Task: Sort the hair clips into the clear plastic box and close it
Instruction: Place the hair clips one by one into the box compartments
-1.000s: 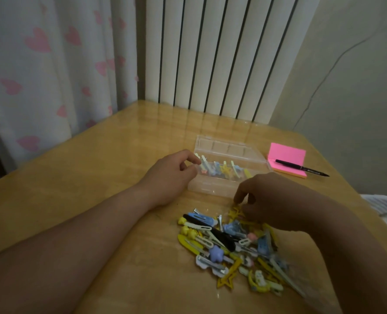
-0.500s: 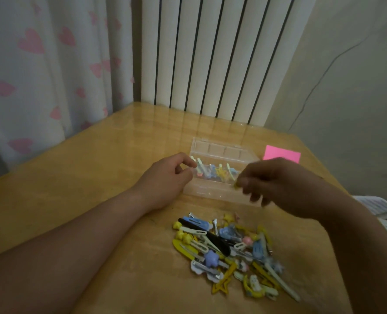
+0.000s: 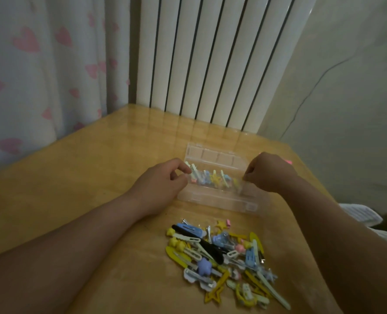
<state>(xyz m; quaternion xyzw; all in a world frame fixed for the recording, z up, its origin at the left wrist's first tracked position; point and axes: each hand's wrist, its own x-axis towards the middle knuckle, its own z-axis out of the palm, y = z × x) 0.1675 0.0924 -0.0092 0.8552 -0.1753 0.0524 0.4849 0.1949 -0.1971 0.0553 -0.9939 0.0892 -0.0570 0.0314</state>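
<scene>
Table (image 3: 74, 200): glossy wood, fills the lower half.
Curtain (image 3: 40, 75): white with pink hearts, 10 o'clock.
Radiator (image 3: 210, 64): white, ribbed, 12 o'clock.
Wall (image 3: 346, 87): pale, 2 o'clock, crossed by a thin dark line.

Pastel yellow, blue, white, pink and black hair clips (image 3: 219, 254) lie on a honey-coloured wooden worktop (image 3: 79, 177) beside a white curtain with pink hearts (image 3: 40, 71).
</scene>
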